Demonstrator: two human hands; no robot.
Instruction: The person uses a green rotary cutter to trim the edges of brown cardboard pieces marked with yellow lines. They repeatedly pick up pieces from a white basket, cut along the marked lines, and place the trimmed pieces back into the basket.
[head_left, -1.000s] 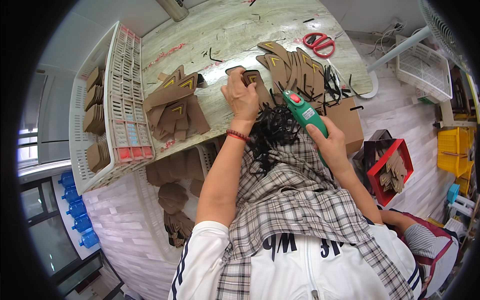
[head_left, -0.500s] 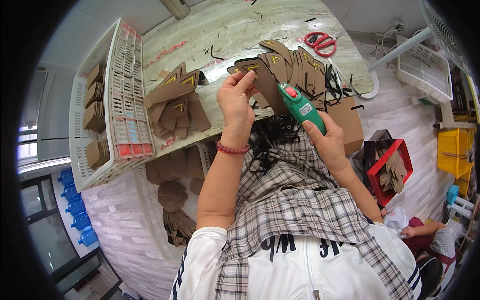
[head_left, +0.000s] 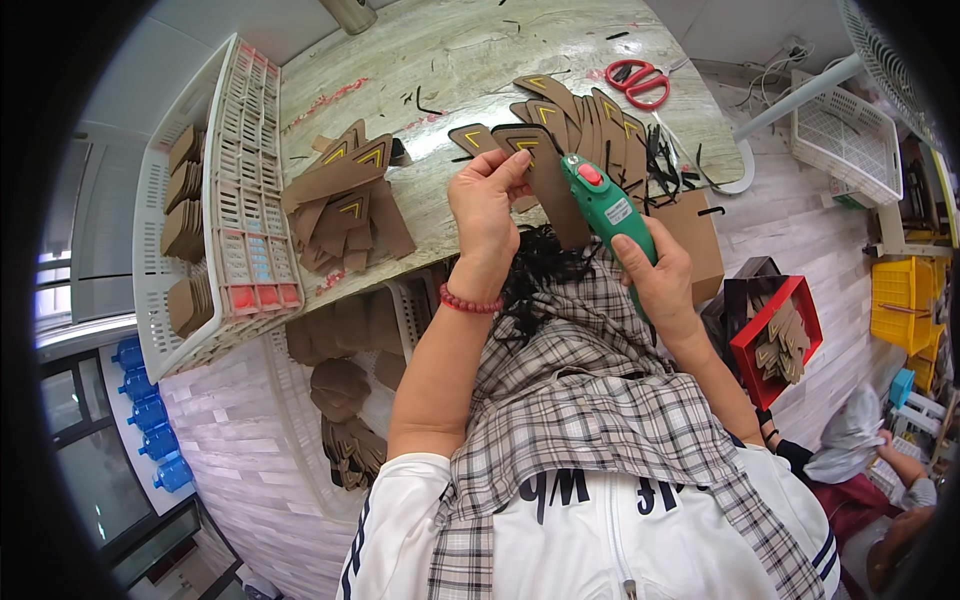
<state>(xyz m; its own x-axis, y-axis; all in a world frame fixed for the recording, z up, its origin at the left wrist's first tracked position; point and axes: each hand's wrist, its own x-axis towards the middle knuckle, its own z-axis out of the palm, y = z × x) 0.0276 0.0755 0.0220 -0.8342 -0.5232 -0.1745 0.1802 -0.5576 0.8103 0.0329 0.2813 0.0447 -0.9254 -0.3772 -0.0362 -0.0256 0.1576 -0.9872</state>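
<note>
My left hand [head_left: 488, 200] pinches a flat brown piece [head_left: 558, 205] with a dark edge and a yellow V mark near its tip, holding it up at the table's front edge. My right hand [head_left: 662, 280] is wrapped round a green electric hand tool [head_left: 606, 203] with a red button. The tool's narrow head is at the right edge of the piece; whether it touches there is too small to tell. Behind lie more brown pieces [head_left: 602, 125], fanned out. A second pile of brown pieces [head_left: 345, 215] lies left of my left hand.
Red-handled scissors [head_left: 640, 84] and black scraps [head_left: 660, 155] lie on the table [head_left: 440, 50]. A white basket [head_left: 270, 180] holding brown stacks stands at the left. Right of me are a cardboard box [head_left: 697, 240] and a red box [head_left: 812, 330]. Another person's arm [head_left: 905, 465] shows at the lower right.
Both hands have shifted slightly right, with the brown piece and the tool. A brown piece at the left of the fan shows more fully. The other person at the lower right has moved, with a plastic bag.
</note>
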